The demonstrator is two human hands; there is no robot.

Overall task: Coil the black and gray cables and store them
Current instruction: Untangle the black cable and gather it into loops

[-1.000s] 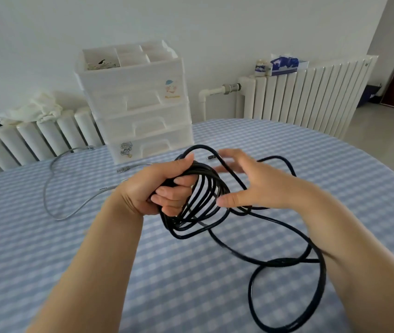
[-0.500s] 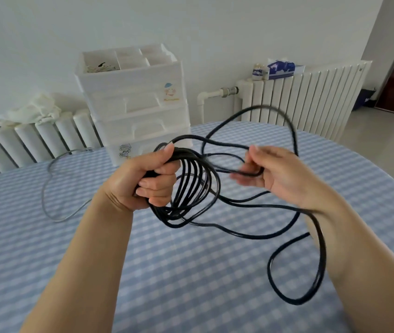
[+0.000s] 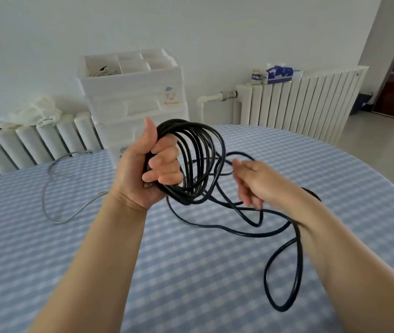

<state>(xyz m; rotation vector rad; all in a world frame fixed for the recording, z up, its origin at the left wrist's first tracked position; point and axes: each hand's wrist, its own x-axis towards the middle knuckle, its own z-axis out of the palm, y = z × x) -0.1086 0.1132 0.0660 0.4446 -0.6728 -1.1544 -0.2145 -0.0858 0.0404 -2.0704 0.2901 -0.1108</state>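
Note:
My left hand (image 3: pixel 148 169) is raised above the table and clenched around a bundle of several loops of the black cable (image 3: pixel 196 162). The loose rest of that cable trails right and down, passing over my right forearm and hanging in a long loop near the table. My right hand (image 3: pixel 253 181) is just right of the coil, blurred, fingers curled around a loose strand of the black cable. The gray cable (image 3: pixel 49 188) lies uncoiled on the checked tablecloth at the left.
A white plastic drawer unit (image 3: pixel 133 102) with open top compartments stands at the table's far edge. White radiators (image 3: pixel 299 104) run along the wall behind, with a tissue pack (image 3: pixel 280 73) on the right one and cloth (image 3: pixel 35 114) on the left one. The blue checked table (image 3: pixel 191 272) curves away right.
My left hand lifted the coil higher and turned it upright. My right hand dropped from holding a raised loop at the coil to a lower strand; the loose slack fell lower.

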